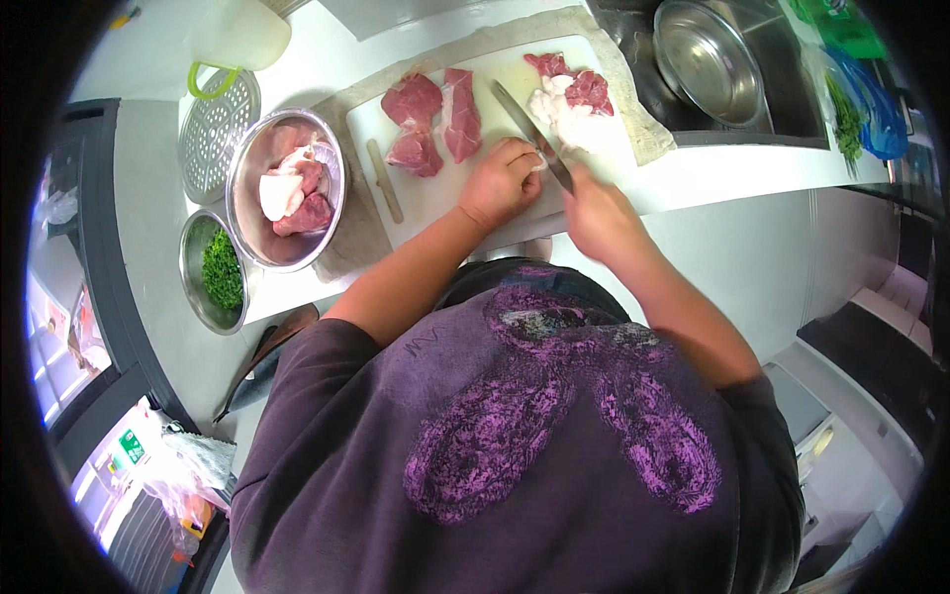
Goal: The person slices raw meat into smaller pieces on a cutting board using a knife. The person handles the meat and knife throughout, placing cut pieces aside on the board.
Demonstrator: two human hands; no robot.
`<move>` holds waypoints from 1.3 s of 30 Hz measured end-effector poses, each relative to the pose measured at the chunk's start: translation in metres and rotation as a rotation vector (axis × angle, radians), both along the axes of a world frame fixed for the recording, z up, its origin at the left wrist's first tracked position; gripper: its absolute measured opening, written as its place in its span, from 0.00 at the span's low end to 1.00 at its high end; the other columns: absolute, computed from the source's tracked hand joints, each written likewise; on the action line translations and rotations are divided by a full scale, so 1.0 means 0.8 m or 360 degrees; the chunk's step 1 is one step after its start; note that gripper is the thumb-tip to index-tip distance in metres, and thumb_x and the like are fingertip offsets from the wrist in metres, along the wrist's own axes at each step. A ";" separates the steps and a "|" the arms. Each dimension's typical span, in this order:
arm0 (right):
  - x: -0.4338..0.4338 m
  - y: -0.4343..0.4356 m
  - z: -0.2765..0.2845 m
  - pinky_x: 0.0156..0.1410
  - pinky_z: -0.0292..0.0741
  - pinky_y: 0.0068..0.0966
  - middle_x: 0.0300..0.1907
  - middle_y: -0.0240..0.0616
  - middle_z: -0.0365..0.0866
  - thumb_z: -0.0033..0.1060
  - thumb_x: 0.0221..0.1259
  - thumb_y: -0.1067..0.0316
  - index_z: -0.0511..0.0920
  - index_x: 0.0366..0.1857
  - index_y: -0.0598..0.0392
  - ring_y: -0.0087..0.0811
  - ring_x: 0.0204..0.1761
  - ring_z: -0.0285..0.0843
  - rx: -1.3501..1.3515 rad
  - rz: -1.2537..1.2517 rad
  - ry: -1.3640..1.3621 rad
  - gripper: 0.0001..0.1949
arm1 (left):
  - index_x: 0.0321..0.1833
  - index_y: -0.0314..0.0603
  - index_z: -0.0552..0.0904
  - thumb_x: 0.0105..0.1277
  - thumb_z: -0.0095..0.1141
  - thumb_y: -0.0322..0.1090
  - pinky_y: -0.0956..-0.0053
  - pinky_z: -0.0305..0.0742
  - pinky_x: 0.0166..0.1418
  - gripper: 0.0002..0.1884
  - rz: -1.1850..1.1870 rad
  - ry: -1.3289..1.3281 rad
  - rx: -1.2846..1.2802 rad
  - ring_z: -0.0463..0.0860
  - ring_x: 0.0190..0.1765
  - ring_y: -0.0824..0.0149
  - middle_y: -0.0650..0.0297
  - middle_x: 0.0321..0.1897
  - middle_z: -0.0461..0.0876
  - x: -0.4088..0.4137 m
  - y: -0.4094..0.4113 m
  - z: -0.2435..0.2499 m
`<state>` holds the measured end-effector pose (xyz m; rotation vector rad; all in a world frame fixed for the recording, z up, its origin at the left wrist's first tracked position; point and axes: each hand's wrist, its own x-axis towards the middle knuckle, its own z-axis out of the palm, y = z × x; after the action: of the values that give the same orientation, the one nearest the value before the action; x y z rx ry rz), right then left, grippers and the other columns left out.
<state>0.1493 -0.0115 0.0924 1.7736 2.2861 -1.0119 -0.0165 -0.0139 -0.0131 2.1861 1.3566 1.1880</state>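
A white cutting board (490,178) lies before me on a grey cloth. My right hand (601,211) grips a kitchen knife (523,119), its blade pointing up and left across the board. Beside the blade my left hand (508,178) is curled, fingers pinching a small whitish piece against the board. Left of the blade lie pieces of raw red meat (412,104) and a long strip of meat (462,115). To its right sit white fat trimmings (568,122) with dark red scraps (590,91). The board's handle slot is at its left edge.
At left stand a metal bowl with raw meat and fat (300,211), a smaller bowl of chopped greens (223,271), a perforated metal plate (215,134) and a pale container with a green handle (245,37). A metal basin (709,67) sits in the sink, upper right, near bagged greens (844,119).
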 end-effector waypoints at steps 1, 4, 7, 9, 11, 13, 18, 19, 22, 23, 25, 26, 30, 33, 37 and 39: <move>-0.014 0.017 -0.012 0.52 0.76 0.51 0.39 0.62 0.83 0.49 0.70 0.64 0.71 0.52 0.64 0.62 0.45 0.82 0.0080 -0.0014 0.0047 0.15 | 0.37 0.38 0.83 0.50 0.62 0.26 0.64 0.79 0.54 0.09 -0.0022 0.0033 0.0003 0.81 0.47 0.53 0.56 0.41 0.82 -0.002 0.002 0.001; -0.034 0.054 -0.034 0.52 0.75 0.50 0.39 0.62 0.83 0.53 0.69 0.64 0.71 0.54 0.64 0.63 0.45 0.81 0.0407 -0.0022 0.0234 0.17 | 0.37 0.39 0.83 0.50 0.63 0.26 0.63 0.79 0.54 0.10 -0.0058 0.0062 -0.0013 0.81 0.48 0.52 0.56 0.41 0.82 -0.004 0.005 0.002; -0.011 0.064 -0.027 0.56 0.75 0.50 0.42 0.64 0.82 0.53 0.68 0.64 0.72 0.52 0.64 0.61 0.47 0.81 0.0267 -0.0163 0.0262 0.15 | 0.39 0.39 0.83 0.51 0.64 0.28 0.62 0.79 0.55 0.12 -0.0032 0.0002 -0.0036 0.81 0.50 0.51 0.55 0.42 0.82 -0.006 0.002 0.000; 0.004 0.062 -0.010 0.54 0.76 0.50 0.39 0.63 0.83 0.54 0.68 0.63 0.71 0.51 0.62 0.60 0.45 0.81 0.0285 -0.0214 0.0332 0.15 | 0.42 0.40 0.82 0.51 0.65 0.29 0.61 0.78 0.56 0.14 0.0046 -0.0056 -0.0072 0.81 0.50 0.51 0.55 0.44 0.81 -0.004 -0.004 0.004; 0.009 0.054 0.006 0.52 0.76 0.51 0.37 0.63 0.83 0.54 0.68 0.63 0.71 0.50 0.62 0.60 0.43 0.82 0.0296 -0.0201 0.0312 0.14 | 0.44 0.40 0.82 0.51 0.66 0.31 0.60 0.78 0.56 0.16 0.0190 -0.0089 -0.0132 0.81 0.50 0.50 0.54 0.46 0.81 -0.006 -0.008 0.026; 0.011 0.039 0.011 0.48 0.77 0.51 0.33 0.61 0.83 0.55 0.68 0.63 0.71 0.50 0.62 0.62 0.39 0.82 0.0335 -0.0128 0.0279 0.14 | 0.46 0.41 0.82 0.52 0.66 0.32 0.60 0.78 0.56 0.17 0.0211 -0.0055 -0.0147 0.81 0.50 0.50 0.54 0.47 0.80 -0.013 -0.011 0.035; 0.006 0.002 0.016 0.45 0.77 0.51 0.32 0.58 0.84 0.56 0.69 0.64 0.70 0.49 0.62 0.62 0.38 0.82 0.0223 -0.0060 0.0136 0.14 | 0.44 0.42 0.82 0.51 0.67 0.33 0.60 0.78 0.54 0.16 0.0109 0.0067 -0.0067 0.81 0.49 0.51 0.55 0.46 0.80 -0.032 -0.017 0.027; 0.005 -0.005 0.016 0.45 0.77 0.51 0.32 0.59 0.83 0.56 0.69 0.64 0.70 0.49 0.62 0.62 0.38 0.82 0.0201 -0.0066 0.0119 0.14 | 0.43 0.42 0.82 0.50 0.67 0.32 0.60 0.78 0.53 0.16 0.0060 0.0077 -0.0056 0.81 0.48 0.51 0.55 0.45 0.81 -0.033 -0.017 0.025; 0.005 -0.018 0.019 0.45 0.78 0.52 0.30 0.61 0.83 0.52 0.70 0.64 0.70 0.50 0.63 0.62 0.37 0.83 0.0162 -0.0011 0.0068 0.14 | 0.41 0.41 0.83 0.50 0.66 0.31 0.60 0.78 0.52 0.14 -0.0040 0.0086 0.0035 0.81 0.47 0.52 0.57 0.43 0.81 -0.026 -0.015 0.021; 0.005 -0.020 0.019 0.46 0.78 0.52 0.29 0.61 0.83 0.50 0.70 0.63 0.70 0.51 0.63 0.62 0.36 0.83 0.0145 0.0012 0.0054 0.15 | 0.41 0.41 0.83 0.50 0.66 0.30 0.61 0.78 0.52 0.13 -0.0065 0.0084 0.0075 0.81 0.46 0.53 0.58 0.42 0.81 -0.022 -0.014 0.020; 0.003 -0.021 0.020 0.46 0.79 0.52 0.29 0.60 0.83 0.50 0.71 0.64 0.70 0.52 0.63 0.61 0.36 0.83 0.0120 0.0034 -0.0014 0.15 | 0.40 0.40 0.83 0.51 0.65 0.29 0.62 0.78 0.52 0.12 -0.0107 0.0075 0.0083 0.81 0.46 0.54 0.59 0.42 0.82 -0.017 -0.009 0.019; 0.003 -0.022 0.020 0.45 0.79 0.51 0.29 0.60 0.83 0.50 0.71 0.64 0.70 0.52 0.64 0.61 0.36 0.83 0.0107 0.0045 -0.0047 0.14 | 0.39 0.40 0.83 0.52 0.64 0.28 0.62 0.79 0.51 0.11 -0.0128 0.0070 0.0087 0.81 0.46 0.54 0.59 0.42 0.82 -0.015 -0.007 0.018; 0.007 -0.028 0.019 0.44 0.79 0.51 0.29 0.60 0.83 0.50 0.70 0.66 0.69 0.50 0.65 0.60 0.35 0.83 0.0125 0.0043 -0.0020 0.14 | 0.38 0.39 0.83 0.54 0.64 0.25 0.63 0.79 0.50 0.09 -0.0148 0.0082 0.0085 0.81 0.45 0.54 0.57 0.41 0.82 -0.011 -0.003 0.009; 0.023 -0.041 0.019 0.42 0.79 0.52 0.30 0.60 0.83 0.51 0.70 0.66 0.69 0.49 0.65 0.61 0.35 0.83 0.0099 0.0042 -0.0031 0.13 | 0.37 0.38 0.83 0.54 0.64 0.24 0.64 0.79 0.49 0.08 -0.0130 0.0087 0.0122 0.82 0.44 0.54 0.58 0.39 0.82 -0.009 -0.002 0.008; 0.029 -0.048 0.024 0.43 0.78 0.52 0.31 0.60 0.83 0.51 0.69 0.66 0.69 0.48 0.64 0.62 0.36 0.83 0.0040 0.0015 -0.0028 0.12 | 0.35 0.38 0.83 0.52 0.64 0.23 0.64 0.80 0.48 0.07 -0.0083 0.0028 0.0089 0.82 0.42 0.54 0.58 0.38 0.82 -0.007 -0.002 0.007; 0.021 -0.042 0.018 0.45 0.78 0.52 0.32 0.61 0.83 0.50 0.69 0.66 0.69 0.48 0.64 0.62 0.37 0.82 0.0085 0.0028 0.0019 0.12 | 0.34 0.38 0.83 0.52 0.64 0.24 0.64 0.80 0.48 0.07 -0.0052 0.0013 0.0075 0.82 0.43 0.54 0.58 0.38 0.82 -0.007 -0.004 0.006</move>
<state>0.1657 -0.0447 0.1070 1.7687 2.3530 -0.9701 -0.0220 -0.0168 -0.0086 2.2392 1.3039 1.2118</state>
